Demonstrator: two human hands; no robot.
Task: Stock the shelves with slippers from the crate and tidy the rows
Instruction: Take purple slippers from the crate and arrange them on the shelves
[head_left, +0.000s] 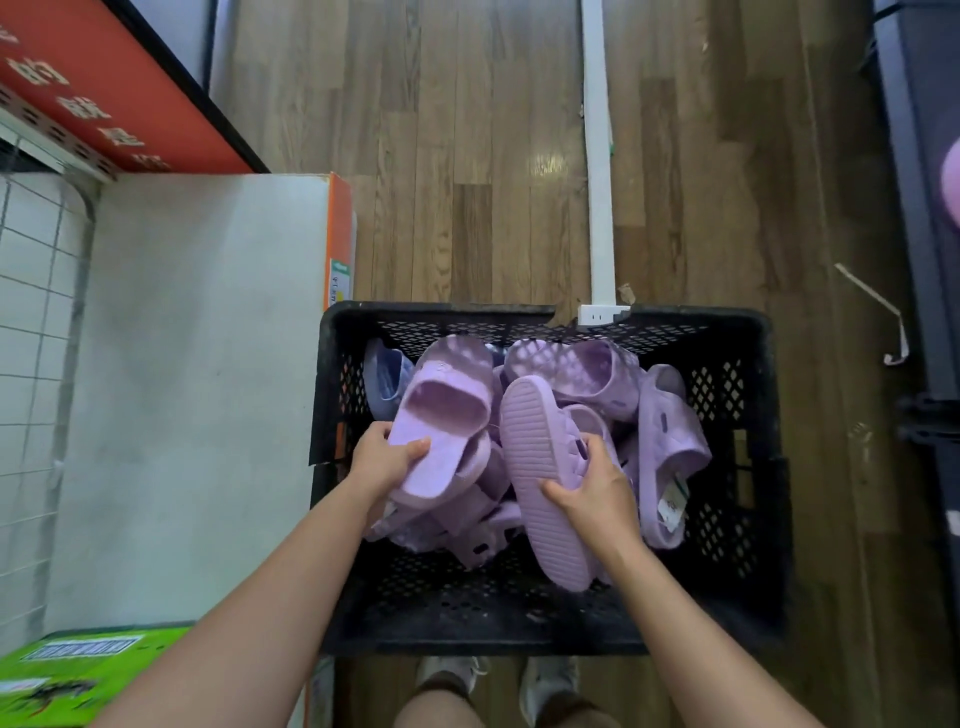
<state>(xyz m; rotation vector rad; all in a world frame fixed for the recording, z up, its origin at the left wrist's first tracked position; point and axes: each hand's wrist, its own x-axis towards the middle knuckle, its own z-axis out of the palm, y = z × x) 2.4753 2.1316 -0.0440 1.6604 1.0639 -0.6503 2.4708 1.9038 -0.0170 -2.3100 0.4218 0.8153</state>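
- Lilac foam, matte and soft-looking, is what both my hands are on, down in the black crate (519, 631) on the wooden floor (467, 156) at my feet.
- My left hand (387, 460) is curled round the heel end of the strap-up slipper (441, 415), with my thumb on the footbed and the other fingers tucked under its edge.
- My right hand (597, 491) grips the sole-up slipper (535, 467) by its side. My thumb lies across the ribbed sole and my fingers hook round towards the strap.
- I judge the step to be picking a pair out of the crate. Both slippers sit low, inside its walls, over the heap (670, 441) of others.
- Next I need to lift both clear of the rim and turn the right one over to match its mate. Then they go to the pale board (197, 364) just left of the crate, which I take for the low shelf.
- The heap lies loose and crossed, some slippers on their sides. Several have quilted straps.
- One bluish slipper (384, 384) sits in the far-left corner.
- A paper tag (670, 506) hangs from a slipper on the right, so tags could snag as I pull.
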